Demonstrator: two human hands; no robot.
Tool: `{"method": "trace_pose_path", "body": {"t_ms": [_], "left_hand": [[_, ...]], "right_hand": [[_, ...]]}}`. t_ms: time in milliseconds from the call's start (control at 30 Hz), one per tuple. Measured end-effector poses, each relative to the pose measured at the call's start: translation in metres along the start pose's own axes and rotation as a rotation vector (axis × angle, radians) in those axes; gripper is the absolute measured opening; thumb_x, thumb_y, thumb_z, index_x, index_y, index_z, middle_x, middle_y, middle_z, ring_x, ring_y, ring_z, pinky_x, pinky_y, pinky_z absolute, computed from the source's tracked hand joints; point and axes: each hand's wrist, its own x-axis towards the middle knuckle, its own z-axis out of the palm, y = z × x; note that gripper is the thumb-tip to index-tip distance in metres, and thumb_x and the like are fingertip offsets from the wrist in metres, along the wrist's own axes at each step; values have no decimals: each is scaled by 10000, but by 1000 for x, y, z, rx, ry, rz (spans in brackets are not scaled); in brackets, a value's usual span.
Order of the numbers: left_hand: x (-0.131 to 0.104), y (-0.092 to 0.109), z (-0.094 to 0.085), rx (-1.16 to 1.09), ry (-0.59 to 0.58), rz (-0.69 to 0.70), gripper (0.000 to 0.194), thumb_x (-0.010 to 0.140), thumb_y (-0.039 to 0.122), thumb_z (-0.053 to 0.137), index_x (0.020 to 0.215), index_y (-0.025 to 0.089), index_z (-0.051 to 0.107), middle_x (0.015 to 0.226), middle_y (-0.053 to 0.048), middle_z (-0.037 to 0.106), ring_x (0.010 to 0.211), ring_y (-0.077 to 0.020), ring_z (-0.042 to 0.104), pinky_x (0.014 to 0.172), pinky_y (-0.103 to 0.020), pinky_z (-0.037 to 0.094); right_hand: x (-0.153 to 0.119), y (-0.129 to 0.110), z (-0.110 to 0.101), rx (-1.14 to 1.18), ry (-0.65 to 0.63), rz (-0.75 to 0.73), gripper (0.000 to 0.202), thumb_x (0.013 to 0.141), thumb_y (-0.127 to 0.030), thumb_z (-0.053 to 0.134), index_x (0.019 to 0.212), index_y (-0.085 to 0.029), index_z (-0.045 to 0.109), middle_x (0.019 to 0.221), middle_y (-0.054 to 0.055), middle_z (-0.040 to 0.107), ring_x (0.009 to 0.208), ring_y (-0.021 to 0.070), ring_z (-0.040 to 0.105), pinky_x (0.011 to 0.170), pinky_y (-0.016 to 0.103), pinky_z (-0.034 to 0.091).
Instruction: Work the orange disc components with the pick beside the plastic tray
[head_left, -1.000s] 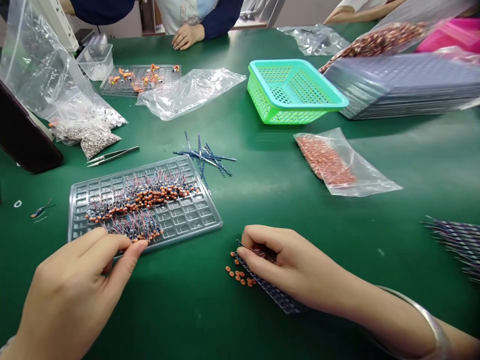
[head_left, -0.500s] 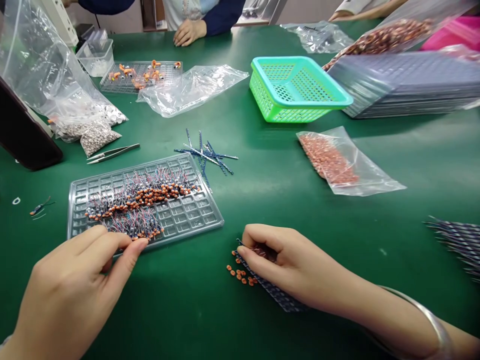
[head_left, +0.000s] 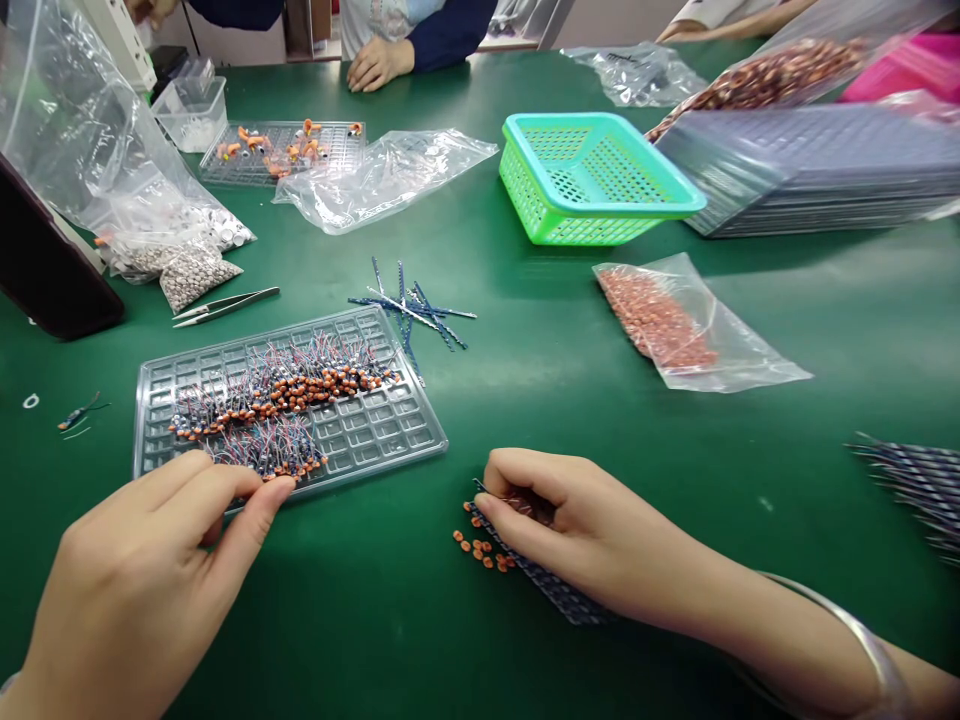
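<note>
Head view: left hand [head_left: 150, 560] — fingertips pressed together, grip hidden — apparently laying orange-tipped parts [head_left: 274, 450] in left tray [head_left: 375, 422]; right hand [head_left: 574, 515] pinches dark strip [head_left: 559, 590]; next calls for gentle release.

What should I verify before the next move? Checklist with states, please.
1. Left hand at the near edge of the tray: ok.
2. Something held between its fingers: cannot tell, contact hidden.
3. Right hand gripping the dark strip: cannot tell, partly covered.
4. Orange discs contained: not ok, loose on the table beside the strip.
5. Bare pockets left in the tray: ok, right side.
6. Tweezers off the tray: ok, beyond its far edge.
</note>
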Motion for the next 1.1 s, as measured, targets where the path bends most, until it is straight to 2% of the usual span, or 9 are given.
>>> {"method": "trace_pose_path", "body": {"t_ms": [267, 533, 700, 1000, 1100], "left_hand": [[1, 0, -1, 2, -5, -1, 156, 924, 396, 542, 878, 275, 628, 726, 68, 618, 587, -81, 560, 591, -248, 366], [2, 2, -2, -3, -27, -13, 131, 923, 378, 540, 893, 279, 620, 725, 58, 621, 600, -103, 568, 598, -263, 383], [6, 5, -2, -13, -24, 34, 127, 921, 352, 545, 864, 267, 618, 712, 49, 621, 613, -110, 587, 575, -270, 374], [2, 10, -1, -37, -46, 32, 166, 921, 359, 553, 822, 243, 616, 699, 41, 578, 616, -112, 551, 576, -288, 344], [1, 16, 1, -117, -50, 81, 151, 920, 326, 559, 810, 233, 603, 682, 39, 564, 608, -114, 534, 596, -286, 366]], "right_hand": [[-1, 1, 1, -94, 20, -47, 272, 877, -221, 433, 641, -251, 302, 555, -57, 419, 488, 127, 391, 457, 235, 317], [2, -7, -1, -292, -25, -195, 278, 890, -148, 394, 674, -254, 255, 608, -40, 442, 492, 127, 398, 470, 250, 321], [1, -11, -1, -341, -28, -280, 286, 894, -110, 394, 690, -255, 256, 631, -34, 443, 490, 131, 429, 473, 260, 312], [1, -9, 0, -313, -74, -265, 286, 906, -109, 402, 687, -252, 286, 649, -34, 443, 485, 127, 441, 470, 252, 316], [1, -10, -6, -287, -89, -222, 295, 917, -137, 423, 672, -247, 302, 640, -31, 455, 499, 130, 435, 481, 257, 328]]}}
